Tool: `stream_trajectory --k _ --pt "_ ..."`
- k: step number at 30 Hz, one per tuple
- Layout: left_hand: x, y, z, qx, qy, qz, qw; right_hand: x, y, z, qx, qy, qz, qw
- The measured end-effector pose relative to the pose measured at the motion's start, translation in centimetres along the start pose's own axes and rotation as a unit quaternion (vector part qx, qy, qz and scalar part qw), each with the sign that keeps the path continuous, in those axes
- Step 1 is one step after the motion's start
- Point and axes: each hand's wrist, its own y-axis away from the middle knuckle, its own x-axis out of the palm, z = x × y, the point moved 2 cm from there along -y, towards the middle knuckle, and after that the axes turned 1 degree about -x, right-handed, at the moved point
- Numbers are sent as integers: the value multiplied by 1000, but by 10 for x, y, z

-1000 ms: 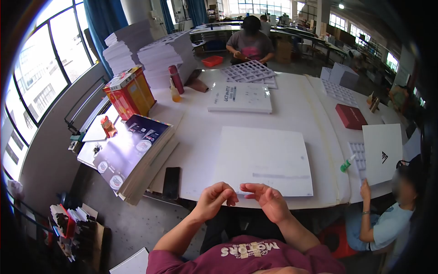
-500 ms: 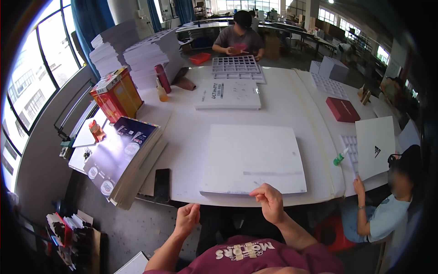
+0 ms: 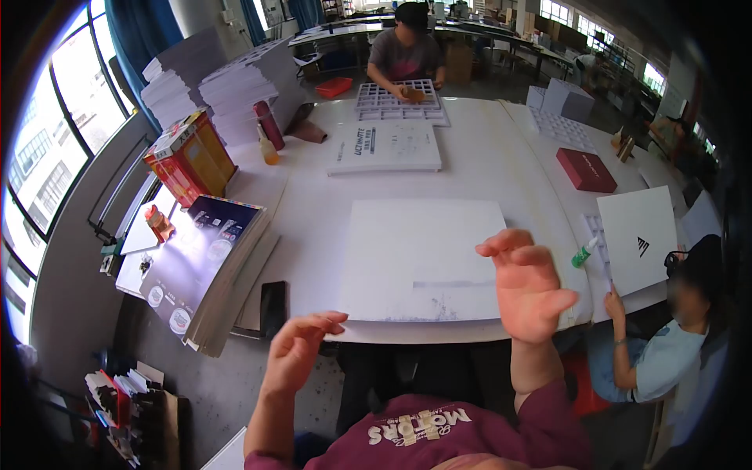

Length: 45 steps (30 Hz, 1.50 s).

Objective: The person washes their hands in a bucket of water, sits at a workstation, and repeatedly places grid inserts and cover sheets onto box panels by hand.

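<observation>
A large white flat board or box [image 3: 415, 243] lies on the white table in front of me, with dark smudges along its near edge and a faint grey strip above them. My right hand [image 3: 529, 290] is raised over its right side, palm showing, fingers apart and nothing in them. Just off the near left corner is my left hand [image 3: 296, 348], its fingers stretched out and holding nothing. A black phone [image 3: 273, 310] lies at the table edge, left of that hand.
Left stand a thick stack of printed sheets [image 3: 205, 266], a red-yellow tin [image 3: 190, 160] and a dark red bottle [image 3: 269, 125]. Beyond the board is a printed white box [image 3: 384, 149]. A seated person [image 3: 662, 329] holds a white panel [image 3: 638, 235] on the right; another [image 3: 403, 55] works opposite.
Both hands have gone from closed to open. The right hand has moved up and right, the left slightly up and left. Opposite, the person's hand now holds something brown over the grid tray.
</observation>
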Motion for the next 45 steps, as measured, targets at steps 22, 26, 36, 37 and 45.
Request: stream_trajectory --k 22,26,36,37,45 --pt "132 -49 -156 254 218 212 918 64 -73 124 34 -361 333 871" --pt "115 -50 -165 213 187 352 892 78 -68 121 -74 -395 304 864" --pt "98 -33 -176 151 130 421 885 65 -61 138 6 -396 368 841" --pt "97 -31 -173 182 133 437 871 64 -61 139 -4 -393 387 834" --pt "72 -29 -145 330 99 415 842 56 -41 135 -113 -233 623 738"
